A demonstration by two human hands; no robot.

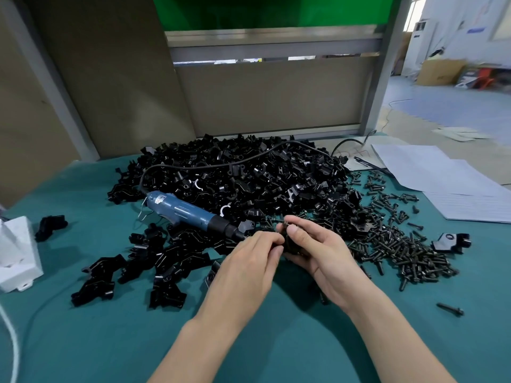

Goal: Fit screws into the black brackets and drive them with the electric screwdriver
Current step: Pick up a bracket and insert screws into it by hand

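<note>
Left hand [249,261] and right hand [323,252] grip one bracket [291,246] (screwdriver [188,211] just left).

Lighting: bright, even and diffuse, from overhead. Daylight enters through the window [414,15] at far right, and its panes are blown out to white. Shadows are soft, with a faint dark patch on the counter [276,341] under the left hand [249,261] and right hand [318,255]. Small white glints on the black bracket pile [235,172]. Centre sharp. Wide-angle distortion: the grey post [387,64] at right leans and the far counter edge curves. The floor [456,106] and cardboard box [439,71] at far right are smeared and out of focus.
</note>
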